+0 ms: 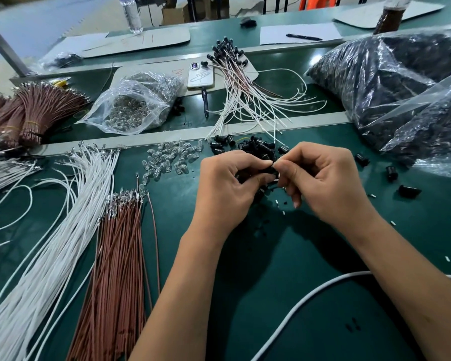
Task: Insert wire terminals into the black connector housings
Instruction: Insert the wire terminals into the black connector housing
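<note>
**Inspector:** Bench (310, 256), green, carries the stock. Largest items first: bagged black parts (391, 82) at far right, white wires (63, 217) and brown wires (120, 256) fanned at left, finished leads (245, 100) beyond the rail, loose black housings (258, 147) just past the knuckles.

**Assistant:** And the hands?

**Inspector:** Left hand (227, 188) and right hand (326, 183) meet at centre, fingers curled, both pinching one black housing (270, 169) between them, held above the bench.

**Assistant:** How will it handle?

**Inspector:** In my judgement, light, rigid and small; smooth plastic, apt to slip. Grip the barrel between thumb and forefinger, leaving the entry end free. Wires look limp along their length; take hold just behind the metal terminal, which likely bends if forced.

**Assistant:** Anything unverified?

**Inspector:** Yes. Fingers cover most of the housing. A short metallic glint shows beneath the right thumb; I cannot tell whether it is a terminal. No wire is traceable to the held piece. The white cable (310, 300) at lower right runs out of view.
</note>
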